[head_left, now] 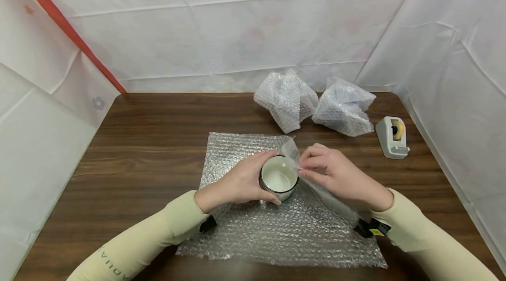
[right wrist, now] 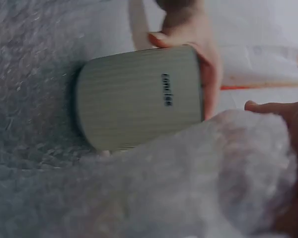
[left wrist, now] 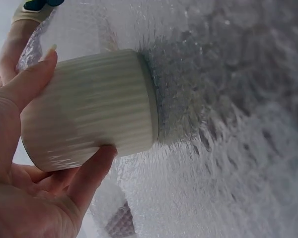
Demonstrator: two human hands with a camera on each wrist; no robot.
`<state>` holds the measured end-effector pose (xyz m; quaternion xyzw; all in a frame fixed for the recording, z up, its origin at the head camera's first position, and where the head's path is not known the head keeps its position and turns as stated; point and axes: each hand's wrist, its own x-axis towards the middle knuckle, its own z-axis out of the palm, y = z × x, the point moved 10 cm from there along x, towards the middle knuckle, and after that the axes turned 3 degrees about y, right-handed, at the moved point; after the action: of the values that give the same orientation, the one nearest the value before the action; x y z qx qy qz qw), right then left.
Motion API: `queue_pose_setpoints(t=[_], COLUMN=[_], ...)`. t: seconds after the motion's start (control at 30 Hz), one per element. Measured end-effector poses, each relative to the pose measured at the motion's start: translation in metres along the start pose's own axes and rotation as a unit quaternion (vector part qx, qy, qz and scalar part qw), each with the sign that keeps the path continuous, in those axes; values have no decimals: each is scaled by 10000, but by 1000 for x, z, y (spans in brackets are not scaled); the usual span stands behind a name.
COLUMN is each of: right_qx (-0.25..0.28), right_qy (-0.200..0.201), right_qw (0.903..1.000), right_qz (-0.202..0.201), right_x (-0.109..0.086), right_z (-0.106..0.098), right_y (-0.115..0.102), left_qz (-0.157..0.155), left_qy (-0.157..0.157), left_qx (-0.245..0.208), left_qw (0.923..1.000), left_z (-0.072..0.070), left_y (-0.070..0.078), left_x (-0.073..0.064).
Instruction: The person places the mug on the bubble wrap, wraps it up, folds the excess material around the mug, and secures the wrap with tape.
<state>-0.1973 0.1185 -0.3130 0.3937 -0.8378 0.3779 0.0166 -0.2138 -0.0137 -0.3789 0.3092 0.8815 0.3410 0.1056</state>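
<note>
A ribbed, pale ceramic cup [head_left: 278, 178] with a dark rim stands upright on a sheet of bubble wrap [head_left: 272, 237]. My left hand [head_left: 245, 180] grips it from the left, thumb and fingers spread round its side. Small dark lettering shows on the cup's wall [right wrist: 139, 94] in the right wrist view. Just right of the cup, my right hand [head_left: 332, 171] pinches a raised edge of the bubble wrap between thumb and fingers. That lifted flap [right wrist: 179, 183] covers part of the cup's side in the right wrist view.
Two bundles in bubble wrap, a left one [head_left: 285, 99] and a right one [head_left: 344, 107], sit at the back of the brown wooden table [head_left: 138, 162]. A white tape dispenser [head_left: 390, 138] with yellow tape stands at the right. White sheeting [head_left: 221, 30] encloses the back and sides.
</note>
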Motion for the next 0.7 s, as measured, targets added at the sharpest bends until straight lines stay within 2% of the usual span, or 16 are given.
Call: queue_pose_setpoints(t=[0.1, 0.17, 0.3, 0.4, 0.47, 0.57, 0.7], right_qx=[-440, -489, -100, 36, -138, -624, -1005], right_qy=[-236, -529, -1136, -1481, -1617, -1552, -1239], right_qw=[9985, 9973, 9934, 9887, 9866, 9858, 9859], right_qz=[-242, -171, 136, 232, 169, -159, -505], right_x=[-1, -2, -9, -12, -12, -10, -8], right_z=[11, 18, 27, 30, 31, 32, 31], right_y=[-4, -2, 4, 6, 6, 2, -4], left_qz=[-97, -155, -169, -77, 28, 307, 960], left_qy=[-67, -116, -239, -392, -464, -535, -752], left_qx=[60, 118, 189, 73, 15, 168, 596], left_qw=[9999, 9997, 9994, 9992, 9989, 9980, 9907], left_z=[1, 2, 5, 5, 0, -13, -32], left_y=[-1, -1, -3, -5, -6, -10, -17], left_x=[0, 0, 1, 0, -3, -13, -35])
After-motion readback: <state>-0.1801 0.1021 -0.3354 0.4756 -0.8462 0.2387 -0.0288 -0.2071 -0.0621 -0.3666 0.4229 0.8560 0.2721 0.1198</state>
